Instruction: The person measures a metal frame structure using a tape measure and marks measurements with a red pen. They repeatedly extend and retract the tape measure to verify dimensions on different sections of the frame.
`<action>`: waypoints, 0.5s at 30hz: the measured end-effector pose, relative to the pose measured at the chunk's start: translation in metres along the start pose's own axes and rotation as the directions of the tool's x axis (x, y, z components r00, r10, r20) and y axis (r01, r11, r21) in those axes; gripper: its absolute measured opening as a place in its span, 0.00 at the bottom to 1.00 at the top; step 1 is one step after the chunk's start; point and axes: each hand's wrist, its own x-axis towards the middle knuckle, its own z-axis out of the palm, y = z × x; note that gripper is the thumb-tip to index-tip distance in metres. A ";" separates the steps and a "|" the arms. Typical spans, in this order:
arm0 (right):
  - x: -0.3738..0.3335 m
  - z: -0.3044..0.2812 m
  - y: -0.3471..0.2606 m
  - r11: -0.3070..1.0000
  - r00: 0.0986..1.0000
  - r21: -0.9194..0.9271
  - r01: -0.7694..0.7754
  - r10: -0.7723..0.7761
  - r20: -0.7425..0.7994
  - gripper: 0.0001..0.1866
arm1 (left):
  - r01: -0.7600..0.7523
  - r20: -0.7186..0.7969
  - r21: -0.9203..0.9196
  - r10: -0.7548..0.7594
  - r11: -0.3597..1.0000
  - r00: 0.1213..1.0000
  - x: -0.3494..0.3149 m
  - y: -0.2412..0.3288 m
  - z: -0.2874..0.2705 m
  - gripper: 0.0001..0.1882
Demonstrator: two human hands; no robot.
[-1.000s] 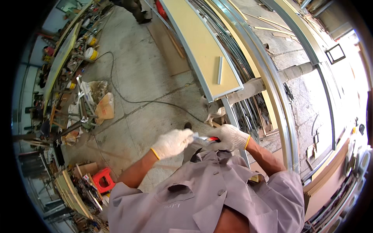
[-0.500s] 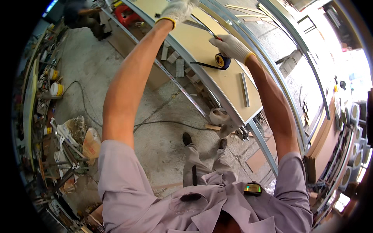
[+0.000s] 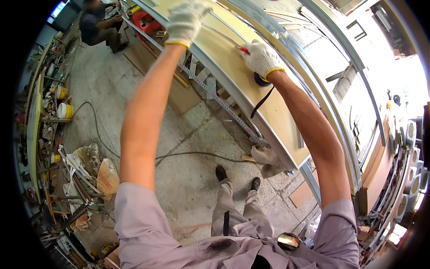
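Observation:
My left hand (image 3: 186, 23), in a white knit glove with a yellow cuff, is over the far part of a cream panel (image 3: 277, 116). Motion smears its fingers, and any grip is hidden. My right hand (image 3: 262, 58), gloved alike, is closed on a slim tool with a red end (image 3: 244, 50). From that end a thin strip (image 3: 221, 36) runs toward my left hand; its kind is unclear. Under my right wrist shows a dark blue tape measure (image 3: 261, 80), mostly hidden, its black strap (image 3: 262, 103) trailing over the panel.
A long marked strip (image 3: 221, 105) runs along the panel's near side, and metal rails (image 3: 313, 85) along its far side. A co-worker (image 3: 101, 24) crouches at upper left beside a red stool (image 3: 145, 22). A cable (image 3: 197, 153) crosses the floor. Scrap (image 3: 85, 168) lies left.
My left hand has moved left and nearer. The tape measure is now mostly covered by my right hand, and its strap has swung round toward me. More of the co-worker shows.

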 end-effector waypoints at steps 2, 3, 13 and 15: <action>-0.002 -0.001 -0.011 0.998 0.998 -0.019 -0.060 0.061 0.013 0.18 | -0.214 -0.096 -0.098 0.205 0.972 0.974 -0.026 0.001 0.044 0.14; -0.005 -0.002 -0.009 0.997 0.997 0.003 -0.079 0.079 -0.008 0.18 | -0.171 0.021 -0.151 0.177 0.973 0.984 -0.039 0.019 0.052 0.16; -0.010 -0.003 0.019 0.971 0.994 0.213 -0.109 0.110 0.011 0.32 | -0.253 0.047 -0.343 0.285 0.905 0.957 -0.084 0.067 0.064 0.24; -0.012 -0.005 0.020 0.992 0.997 0.100 -0.077 0.074 0.030 0.32 | -0.254 0.074 -0.337 0.295 0.906 0.953 -0.092 0.080 0.049 0.24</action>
